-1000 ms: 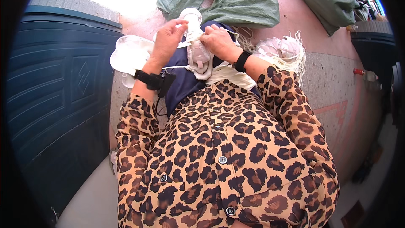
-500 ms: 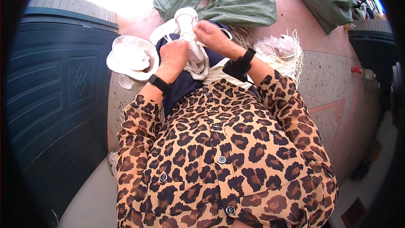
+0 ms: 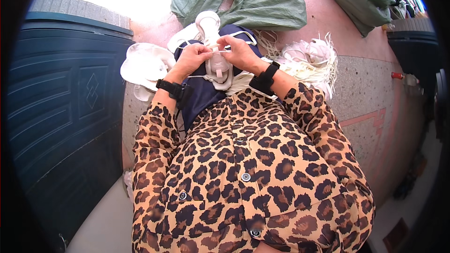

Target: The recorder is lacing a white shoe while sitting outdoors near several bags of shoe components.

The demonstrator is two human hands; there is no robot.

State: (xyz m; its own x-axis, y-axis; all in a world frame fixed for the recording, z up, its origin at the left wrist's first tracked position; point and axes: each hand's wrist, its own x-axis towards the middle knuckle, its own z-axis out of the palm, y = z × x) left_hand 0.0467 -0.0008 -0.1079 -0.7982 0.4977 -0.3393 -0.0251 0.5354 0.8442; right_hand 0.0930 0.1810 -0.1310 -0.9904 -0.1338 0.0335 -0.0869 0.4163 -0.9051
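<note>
A white sneaker [image 3: 219, 63] lies over my dark blue trousers, its toe pointing away and its tongue and opening toward me. My left hand [image 3: 192, 60] comes in from the left over the lacing, fingertips pinched on the white shoelace. From the other side my right hand [image 3: 240, 54] pinches the lace too, thumb and forefinger bent close above the shoe. The two hands are a short way apart, and the fingers partly hide the eyelets. Black bands sit on both wrists.
More white shoes [image 3: 145, 63] are piled at the left, by a dark blue panelled door [image 3: 61, 84]. At the right lie a bundle of loose white laces [image 3: 323, 72] and pale shoe pieces. Large green sacks [image 3: 267, 2] stand ahead; a red-capped bottle [image 3: 398, 75] is farther right.
My right hand has come down and nearer to me, from above the toe side to the lacing. My left hand has shifted slightly, uncovering the tongue.
</note>
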